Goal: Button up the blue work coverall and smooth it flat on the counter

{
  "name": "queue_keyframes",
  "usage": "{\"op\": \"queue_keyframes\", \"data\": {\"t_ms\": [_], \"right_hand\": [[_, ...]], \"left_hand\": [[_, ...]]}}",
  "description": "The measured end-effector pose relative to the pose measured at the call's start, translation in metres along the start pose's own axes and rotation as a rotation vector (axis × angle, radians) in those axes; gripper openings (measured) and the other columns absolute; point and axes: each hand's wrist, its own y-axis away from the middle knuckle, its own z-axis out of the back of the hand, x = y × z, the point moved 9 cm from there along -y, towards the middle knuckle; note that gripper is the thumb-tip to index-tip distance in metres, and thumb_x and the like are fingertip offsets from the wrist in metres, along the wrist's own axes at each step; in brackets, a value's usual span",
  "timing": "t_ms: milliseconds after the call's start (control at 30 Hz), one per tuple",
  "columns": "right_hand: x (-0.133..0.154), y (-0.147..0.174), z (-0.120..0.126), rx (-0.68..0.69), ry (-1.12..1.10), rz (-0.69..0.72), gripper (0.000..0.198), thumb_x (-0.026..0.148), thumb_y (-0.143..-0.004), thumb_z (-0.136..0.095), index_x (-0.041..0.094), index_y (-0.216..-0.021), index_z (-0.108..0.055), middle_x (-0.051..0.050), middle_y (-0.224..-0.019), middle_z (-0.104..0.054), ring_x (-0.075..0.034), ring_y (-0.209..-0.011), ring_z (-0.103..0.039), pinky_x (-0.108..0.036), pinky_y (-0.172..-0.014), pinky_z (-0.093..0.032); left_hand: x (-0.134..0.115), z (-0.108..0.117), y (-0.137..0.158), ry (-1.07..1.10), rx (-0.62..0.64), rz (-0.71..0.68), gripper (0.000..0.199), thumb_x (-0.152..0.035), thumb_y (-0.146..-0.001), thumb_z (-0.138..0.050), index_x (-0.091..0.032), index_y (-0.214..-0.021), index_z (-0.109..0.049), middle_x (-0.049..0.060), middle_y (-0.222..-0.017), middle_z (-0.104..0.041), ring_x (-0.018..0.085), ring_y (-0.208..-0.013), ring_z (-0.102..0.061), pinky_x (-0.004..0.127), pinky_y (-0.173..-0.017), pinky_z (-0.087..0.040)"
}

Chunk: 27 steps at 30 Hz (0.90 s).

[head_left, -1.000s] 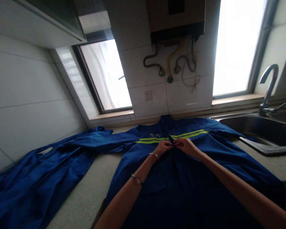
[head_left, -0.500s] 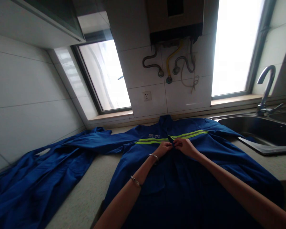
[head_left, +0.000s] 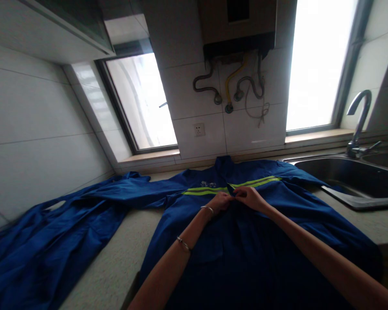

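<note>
A blue work jacket (head_left: 194, 241) with yellow-green stripes across the chest lies spread on the counter, collar toward the wall. My left hand (head_left: 220, 201), with bangles on its wrist and forearm, is closed on the jacket's front edge just below the stripe. Right beside it, my right hand (head_left: 249, 198) pinches the same front opening, fingertips nearly touching the left ones. Whatever small part lies between the fingertips is too small to make out. Near the collar the front edges stand slightly apart.
Another blue garment (head_left: 64, 232) lies crumpled on the left of the counter (head_left: 116, 254). On the right is a steel sink (head_left: 342, 172) with a faucet (head_left: 358, 120), and the jacket's sleeve reaches its edge. A water heater (head_left: 237, 26) with hoses hangs on the tiled wall.
My left hand's fingers have curled and turned slightly at the jacket's front edge. The right hand has barely shifted. The jacket lies the same.
</note>
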Motion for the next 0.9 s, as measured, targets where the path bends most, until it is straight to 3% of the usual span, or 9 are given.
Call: {"op": "queue_keyframes", "data": {"t_ms": [100, 167, 267, 367, 500, 700, 767, 900], "right_hand": [[0.0, 0.0, -0.002, 0.007, 0.074, 0.03, 0.03, 0.012, -0.067, -0.056, 0.011, -0.095, -0.067, -0.005, -0.075, -0.069, -0.018, -0.069, -0.063, -0.025, -0.065, -0.047], [0.004, 0.002, -0.002, 0.004, 0.163, 0.068, 0.032, 0.011, -0.068, -0.054, 0.013, -0.097, -0.067, -0.004, -0.077, -0.069, -0.017, -0.07, -0.062, -0.026, -0.067, -0.046], [0.01, 0.004, 0.002, -0.029, 0.298, 0.113, 0.03, 0.014, -0.071, -0.054, 0.017, -0.099, -0.067, -0.004, -0.085, -0.068, -0.018, -0.08, -0.061, -0.028, -0.075, -0.044], [0.012, 0.005, 0.011, -0.113, 0.394, 0.127, 0.025, 0.022, -0.08, -0.05, 0.018, -0.097, -0.067, -0.007, -0.095, -0.066, -0.02, -0.093, -0.058, -0.03, -0.084, -0.042], [-0.001, 0.004, 0.008, -0.105, 0.522, 0.066, 0.033, 0.026, -0.089, -0.038, 0.015, -0.11, -0.061, -0.011, -0.109, -0.062, -0.021, -0.106, -0.053, -0.032, -0.093, -0.037], [-0.032, 0.013, -0.019, 0.119, 0.737, -0.076, 0.043, 0.031, -0.092, -0.028, 0.014, -0.124, -0.05, -0.012, -0.134, -0.046, -0.026, -0.126, -0.036, -0.046, -0.103, -0.024], [-0.028, 0.017, -0.018, 0.111, 0.745, -0.076, 0.044, 0.034, -0.092, -0.028, 0.014, -0.127, -0.046, -0.012, -0.136, -0.044, -0.026, -0.128, -0.034, -0.048, -0.104, -0.022], [0.005, 0.024, -0.001, -0.042, 0.696, -0.014, 0.042, 0.031, -0.091, -0.031, 0.014, -0.127, -0.045, -0.013, -0.125, -0.053, -0.022, -0.118, -0.044, -0.037, -0.097, -0.032]], "left_hand": [[0.003, -0.002, 0.001, -0.05, -0.002, 0.04, 0.03, -0.034, -0.074, -0.057, -0.017, -0.054, -0.044, -0.009, -0.042, -0.026, 0.004, -0.036, -0.022, 0.021, -0.041, -0.018], [-0.007, 0.005, 0.004, -0.205, -0.11, -0.064, 0.022, -0.032, -0.075, -0.057, -0.015, -0.061, -0.054, -0.005, -0.046, -0.038, 0.007, -0.041, -0.035, 0.022, -0.045, -0.029], [-0.042, 0.015, 0.018, -0.557, -0.34, -0.38, 0.017, -0.028, -0.075, -0.057, -0.014, -0.082, -0.065, 0.005, -0.076, -0.061, 0.017, -0.075, -0.056, 0.028, -0.072, -0.043], [-0.054, 0.008, 0.028, -0.836, -0.343, -0.531, 0.03, -0.028, -0.08, -0.052, -0.014, -0.104, -0.063, 0.012, -0.109, -0.061, 0.024, -0.106, -0.051, 0.035, -0.095, -0.035], [-0.033, 0.005, 0.022, -1.021, -0.173, -0.388, 0.047, -0.037, -0.087, -0.041, -0.023, -0.132, -0.044, 0.01, -0.135, -0.045, 0.032, -0.125, -0.034, 0.052, -0.103, -0.022], [-0.006, 0.01, 0.019, -1.116, -0.098, -0.097, 0.052, -0.058, -0.087, -0.019, -0.045, -0.138, -0.024, -0.006, -0.149, -0.017, 0.041, -0.134, -0.009, 0.071, -0.097, -0.006], [-0.003, 0.013, 0.019, -1.126, -0.111, -0.055, 0.053, -0.06, -0.086, -0.016, -0.047, -0.137, -0.021, -0.007, -0.15, -0.014, 0.042, -0.134, -0.006, 0.073, -0.095, -0.005], [-0.001, 0.016, 0.016, -1.126, -0.134, -0.036, 0.054, -0.064, -0.084, -0.015, -0.051, -0.136, -0.02, -0.009, -0.15, -0.011, 0.043, -0.133, -0.003, 0.075, -0.093, -0.004]]}}
